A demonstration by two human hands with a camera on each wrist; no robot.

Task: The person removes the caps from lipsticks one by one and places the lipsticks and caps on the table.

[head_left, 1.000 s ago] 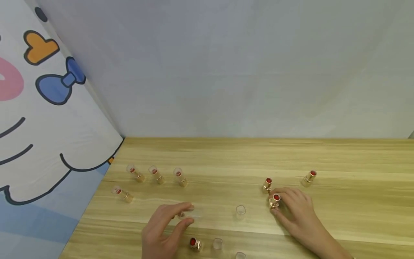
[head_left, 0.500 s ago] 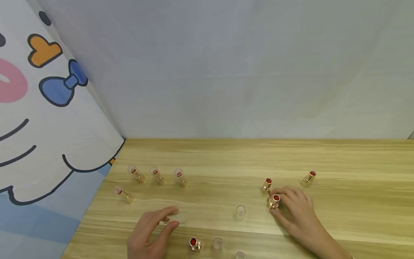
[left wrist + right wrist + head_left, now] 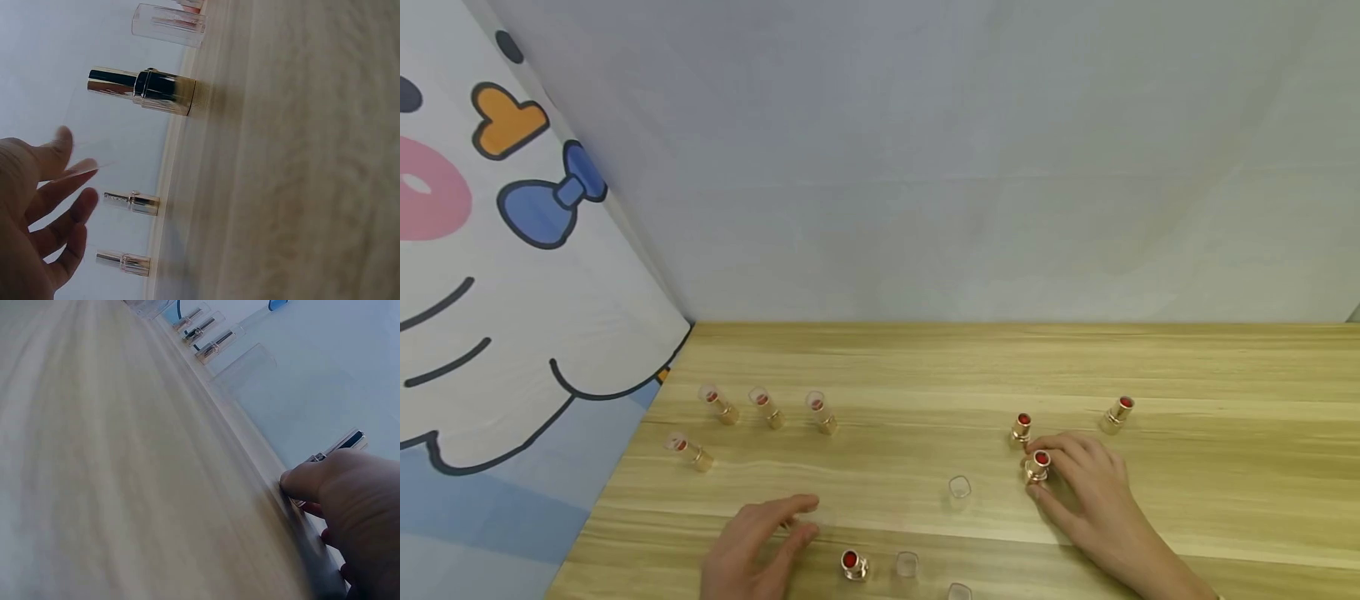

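Note:
My left hand [image 3: 758, 546] pinches a clear lipstick cap [image 3: 823, 517] between thumb and fingers, above the table's near left part. Just right of it stands an uncapped gold lipstick [image 3: 854, 565] with a red tip. My right hand [image 3: 1093, 492] grips the base of another uncapped gold lipstick [image 3: 1037, 467], which stands upright on the table; in the right wrist view the thumb [image 3: 306, 481] hides much of its lower part. Close behind that hand is an uncapped lipstick [image 3: 1021, 428], and one more uncapped lipstick [image 3: 1117, 414] stands farther right.
Several capped lipsticks [image 3: 767, 408] stand at the left of the wooden table [image 3: 910, 375]. Loose clear caps rest between the hands: one cap [image 3: 959, 487] farther back, another cap [image 3: 907, 565] nearer, and a third [image 3: 959, 592] at the frame's bottom edge. A pale cloth [image 3: 970, 167] hangs behind.
My left hand has shifted left and slightly nearer with the clear cap, away from the middle of the table. My right hand and its lipstick have stayed in place.

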